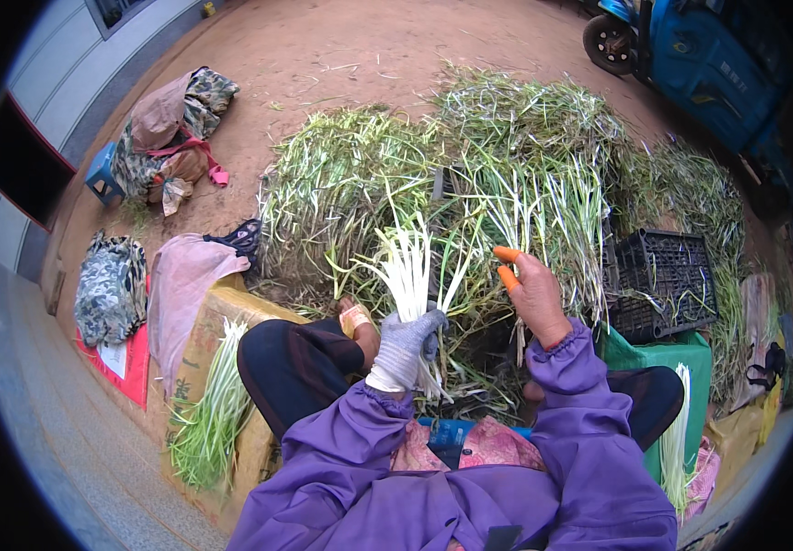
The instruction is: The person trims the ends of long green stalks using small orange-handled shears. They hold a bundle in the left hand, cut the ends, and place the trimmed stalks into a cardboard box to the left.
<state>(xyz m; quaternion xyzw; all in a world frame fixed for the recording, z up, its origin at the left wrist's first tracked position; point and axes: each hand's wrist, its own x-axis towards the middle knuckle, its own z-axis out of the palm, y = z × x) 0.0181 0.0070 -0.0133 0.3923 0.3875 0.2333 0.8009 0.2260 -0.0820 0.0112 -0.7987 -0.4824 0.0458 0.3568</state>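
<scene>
My left hand [403,344], in a grey knit glove, grips a bunch of pale stalks [407,268], perhaps blanched garlic chives. The white stalks fan upward from the fist, and some ends hang out below it. One greener stalk leans apart to the right. My right hand [534,293] is bare except for orange finger cots [508,277] on two fingertips. Those fingers are spread, with nothing visible between them, in front of a heap of uncleaned stalks [541,200]. The palm side of this hand is hidden.
Trimmed bunches lie on a tan wrapped block [259,303] at left and a green-covered one [696,361] at right. A black plastic crate [662,282] stands beside the heap. Behind are a blue vehicle [706,69] and a blue stool [101,172] under cloth.
</scene>
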